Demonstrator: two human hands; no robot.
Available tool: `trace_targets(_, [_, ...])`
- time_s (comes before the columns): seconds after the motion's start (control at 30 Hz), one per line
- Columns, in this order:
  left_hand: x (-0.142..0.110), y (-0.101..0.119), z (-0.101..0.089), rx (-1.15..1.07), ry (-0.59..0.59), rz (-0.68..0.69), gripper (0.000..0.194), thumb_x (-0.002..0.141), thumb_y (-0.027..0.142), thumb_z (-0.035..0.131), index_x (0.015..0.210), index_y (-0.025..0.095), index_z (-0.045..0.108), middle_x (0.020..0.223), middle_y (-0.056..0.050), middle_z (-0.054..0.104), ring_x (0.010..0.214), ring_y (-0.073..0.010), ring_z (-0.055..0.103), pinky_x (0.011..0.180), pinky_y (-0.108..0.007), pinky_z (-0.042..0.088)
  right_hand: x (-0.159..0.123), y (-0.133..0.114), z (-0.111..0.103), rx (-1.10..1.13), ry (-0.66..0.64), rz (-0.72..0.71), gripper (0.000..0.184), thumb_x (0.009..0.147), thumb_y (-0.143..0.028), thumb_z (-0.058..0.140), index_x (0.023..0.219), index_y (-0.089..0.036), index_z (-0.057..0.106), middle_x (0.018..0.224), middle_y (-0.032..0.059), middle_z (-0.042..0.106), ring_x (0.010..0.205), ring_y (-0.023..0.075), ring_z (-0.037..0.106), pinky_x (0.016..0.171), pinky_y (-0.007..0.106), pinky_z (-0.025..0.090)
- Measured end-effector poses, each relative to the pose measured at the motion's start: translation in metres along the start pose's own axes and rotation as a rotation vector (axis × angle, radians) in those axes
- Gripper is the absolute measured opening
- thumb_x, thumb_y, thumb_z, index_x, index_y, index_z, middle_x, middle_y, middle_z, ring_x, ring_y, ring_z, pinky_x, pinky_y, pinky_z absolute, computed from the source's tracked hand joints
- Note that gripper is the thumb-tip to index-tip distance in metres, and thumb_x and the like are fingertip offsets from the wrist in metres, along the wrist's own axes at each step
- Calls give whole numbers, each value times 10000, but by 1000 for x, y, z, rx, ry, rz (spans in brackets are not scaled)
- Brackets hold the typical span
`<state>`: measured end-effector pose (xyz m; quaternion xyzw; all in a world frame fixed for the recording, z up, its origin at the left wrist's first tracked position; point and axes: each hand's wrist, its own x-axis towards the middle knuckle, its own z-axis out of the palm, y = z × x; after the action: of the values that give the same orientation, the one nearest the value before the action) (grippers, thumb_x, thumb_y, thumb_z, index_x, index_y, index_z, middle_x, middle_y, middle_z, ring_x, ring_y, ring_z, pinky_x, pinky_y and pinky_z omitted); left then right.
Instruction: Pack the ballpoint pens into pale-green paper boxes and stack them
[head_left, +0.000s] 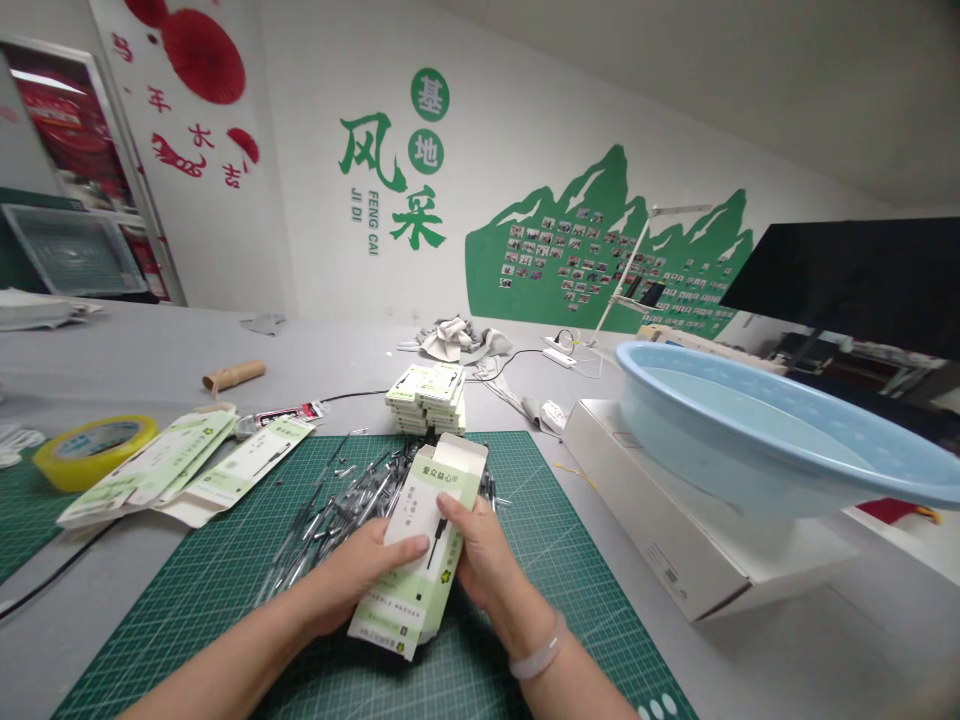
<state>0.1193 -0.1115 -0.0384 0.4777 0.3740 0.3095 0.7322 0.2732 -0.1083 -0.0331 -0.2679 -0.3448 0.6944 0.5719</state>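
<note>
Our L hand (366, 568) has hold of the box (420, 585) by its left edge, thumb on the front, fingers hidden beneath. Box sits betw. our hands, touching both, neither nearer, long axis running away from us, far end tipped right. Our R hand (480, 548) grips the opp. edge likewise. On the bench (817, 660), L to R: tape (56, 470), flat boxes (244, 470), mat (570, 570) w/ rods (322, 535), stack (424, 392), tub (690, 440) on a carton (645, 505); wall (322, 270) behind.
</note>
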Motion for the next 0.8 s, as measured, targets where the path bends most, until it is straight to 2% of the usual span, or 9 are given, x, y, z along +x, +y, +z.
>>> trace_targets(0.1, [-2, 3, 3, 6, -19, 11, 389, 719, 431, 698, 942, 115, 660, 877, -102, 720, 756, -217, 654, 676, -305, 475, -4, -5, 4, -1, -134, 16, 378, 726, -367, 701, 995, -107, 643, 974, 135, 698, 942, 281, 646, 838, 428, 487])
trace_targets(0.17, [-2, 4, 5, 31, 2, 21, 378, 722, 448, 688, 906, 118, 660, 856, -94, 718, 735, -211, 647, 659, -298, 468, -5, -6, 6, -12, -149, 0, 376, 733, -350, 690, 1018, -112, 626, 1015, 139, 684, 960, 282, 638, 837, 425, 489])
trace_targets(0.27, [1, 4, 7, 127, 110, 99, 396, 732, 463, 667, 945, 130, 653, 905, -97, 718, 780, -243, 652, 688, -327, 480, -3, -5, 6, -40, 12, -150, 431, 748, -282, 690, 1139, -193, 535, 1026, 81, 676, 896, 232, 652, 801, 386, 505])
trace_targets(0.37, [5, 4, 7, 226, 237, 246, 412, 705, 434, 693, 1013, 168, 628, 1037, -95, 698, 919, -284, 642, 775, -358, 492, 0, -6, 3, -111, 174, -323, 543, 758, -248, 688, 1230, -291, 422, 1026, 31, 663, 831, 186, 655, 769, 349, 512])
trace_targets(0.43, [5, 7, 7, 219, 277, 325, 458, 692, 394, 713, 1077, 189, 572, 1086, -99, 676, 958, -285, 637, 798, -371, 501, 1, -9, 1, -175, 198, -368, 548, 751, -239, 694, 1224, -302, 425, 1019, 27, 659, 822, 181, 651, 757, 338, 511])
trace_targets(0.6, [-4, 23, 10, 223, 416, 496, 592, 754, 348, 662, 1271, 278, 382, 1149, -72, 612, 874, -221, 647, 738, -340, 522, 1, -8, -1, -294, 135, -344, 331, 777, -240, 657, 1092, -244, 557, 1027, 51, 661, 880, 198, 632, 738, 321, 503])
trace_targets(0.67, [-8, 28, 8, 289, 416, 514, 512, 774, 355, 635, 1239, 281, 433, 1109, -55, 621, 851, -214, 640, 700, -310, 515, 1, -5, -1, -309, 114, -335, 294, 786, -231, 643, 1072, -233, 575, 1030, 52, 662, 887, 199, 630, 741, 319, 499])
trace_targets(0.8, [-9, 32, 1, 461, 452, 491, 274, 762, 383, 635, 993, 236, 617, 826, -14, 653, 692, -189, 602, 584, -254, 452, 1, -3, -1, -340, 73, -305, 257, 780, -226, 648, 1033, -214, 606, 985, 47, 670, 905, 205, 626, 748, 312, 492])
